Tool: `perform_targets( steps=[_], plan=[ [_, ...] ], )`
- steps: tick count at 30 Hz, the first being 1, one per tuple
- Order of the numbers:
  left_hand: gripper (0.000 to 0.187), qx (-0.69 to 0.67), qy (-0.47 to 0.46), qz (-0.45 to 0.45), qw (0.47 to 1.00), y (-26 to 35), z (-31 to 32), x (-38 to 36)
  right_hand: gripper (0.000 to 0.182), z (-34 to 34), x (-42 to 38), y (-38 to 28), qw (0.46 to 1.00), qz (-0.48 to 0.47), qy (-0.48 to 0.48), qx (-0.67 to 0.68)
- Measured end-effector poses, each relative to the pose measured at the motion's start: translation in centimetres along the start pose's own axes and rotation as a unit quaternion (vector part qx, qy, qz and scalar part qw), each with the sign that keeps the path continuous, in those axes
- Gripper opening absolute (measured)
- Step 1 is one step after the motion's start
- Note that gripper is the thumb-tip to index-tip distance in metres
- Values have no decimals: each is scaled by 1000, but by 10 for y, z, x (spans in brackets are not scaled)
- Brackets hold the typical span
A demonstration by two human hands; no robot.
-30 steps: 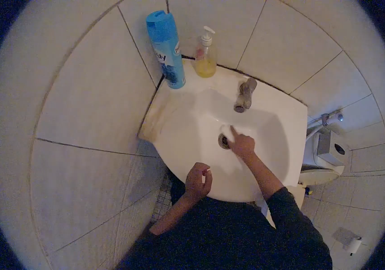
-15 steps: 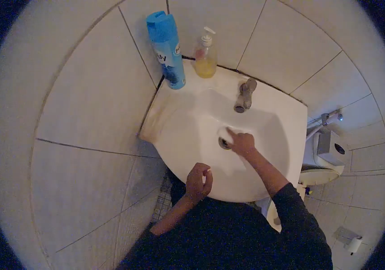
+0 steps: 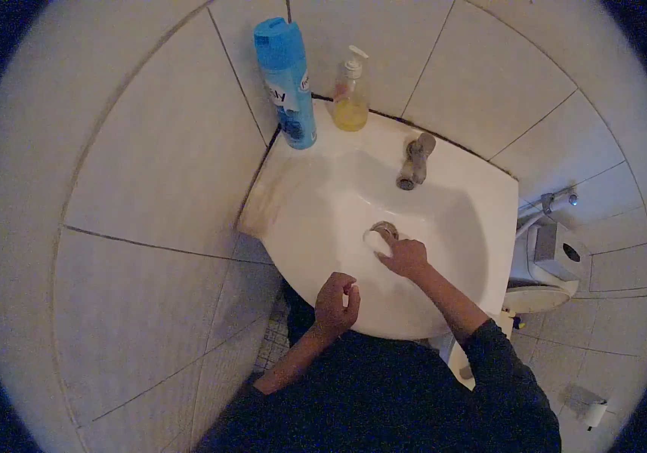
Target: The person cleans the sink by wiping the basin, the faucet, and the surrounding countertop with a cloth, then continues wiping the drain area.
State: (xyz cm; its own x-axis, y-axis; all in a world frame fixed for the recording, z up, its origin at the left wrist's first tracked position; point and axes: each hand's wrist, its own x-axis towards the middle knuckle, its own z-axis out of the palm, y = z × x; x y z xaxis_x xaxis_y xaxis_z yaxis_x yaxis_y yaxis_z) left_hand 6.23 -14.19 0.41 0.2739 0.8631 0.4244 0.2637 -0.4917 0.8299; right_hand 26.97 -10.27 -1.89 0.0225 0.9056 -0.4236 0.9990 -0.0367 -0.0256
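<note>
In the white basin [image 3: 308, 219], my right hand [image 3: 405, 257] presses a small white wad, perhaps tissue or a pad [image 3: 375, 243], against the bottom with its fingers. The wad lies just on the near side of the metal drain [image 3: 385, 228] and partly borders it. My left hand [image 3: 335, 304] is curled above the basin's front edge, thumb and fingers pinched together. A small pale spot shows at its fingertips, too small to name. The tap [image 3: 416, 162] stands behind the drain, with no water seen running.
A blue spray can [image 3: 287, 87] and a pump bottle with yellow liquid [image 3: 350, 109] stand on the basin's back left corner. Tiled walls [image 3: 149, 174] close in at the left and back. To the right are a toilet [image 3: 538, 298] and a grey box [image 3: 557, 249].
My right hand has drawn the white wad from the far side of the drain toward me, uncovering the drain. My left hand keeps its curled pose.
</note>
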Motion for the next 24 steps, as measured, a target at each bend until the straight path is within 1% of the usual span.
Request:
perform_targets(
  steps=[1, 3, 4, 5, 7, 9, 11, 14, 15, 17, 18, 21, 22, 24],
  plan=[
    [17, -3, -5, -6, 1000, 1, 0, -1, 63, -1, 8, 7, 1000, -1, -1, -1],
    [17, -2, -5, -15, 1000, 2, 0, -3, 63, 2, 19, 20, 998, 35, 45, 27],
    [17, -2, -6, -18, 1000, 1, 0, -1, 63, 9, 19, 18, 997, 38, 64, 23],
    [17, -5, -8, -18, 1000, 1, 1, -2, 63, 10, 11, 12, 997, 41, 63, 23],
    [16, 2, -4, -7, 1000, 0, 1, -1, 64, 5, -5, 2, 999, 13, 29, 25],
    [15, -2, -9, 2, 1000, 0, 0, 1, 64, 3, -4, 1, 1000, -1, 16, 16],
    [14, -9, -19, 7, 1000, 0, 1, -2, 58, -3, 2, 0, 997, 27, 48, 62],
    [13, 6, -15, 12, 1000, 1, 1, -4, 58, 2, 1, -2, 997, 45, 29, 57],
    [13, 3, -19, -2, 1000, 1, 2, -5, 58, 5, -7, 1, 997, 47, 31, 56],
    [12, 6, -20, -14, 1000, 0, 0, -1, 55, 11, -23, 4, 1000, -22, 1, 18],
    [12, 8, -18, -9, 1000, -1, 0, -1, 55, 12, -19, 1, 1000, -23, 0, 18],
    [13, 6, -19, -4, 1000, 1, 3, -3, 55, 6, -2, -8, 997, 20, 48, 61],
    [13, 9, -19, -1, 1000, 1, 1, -2, 55, 8, 1, -9, 997, 17, 49, 62],
    [13, 10, -19, -10, 1000, 4, -1, 0, 58, 12, 5, -13, 991, 37, 96, 87]
  ],
)
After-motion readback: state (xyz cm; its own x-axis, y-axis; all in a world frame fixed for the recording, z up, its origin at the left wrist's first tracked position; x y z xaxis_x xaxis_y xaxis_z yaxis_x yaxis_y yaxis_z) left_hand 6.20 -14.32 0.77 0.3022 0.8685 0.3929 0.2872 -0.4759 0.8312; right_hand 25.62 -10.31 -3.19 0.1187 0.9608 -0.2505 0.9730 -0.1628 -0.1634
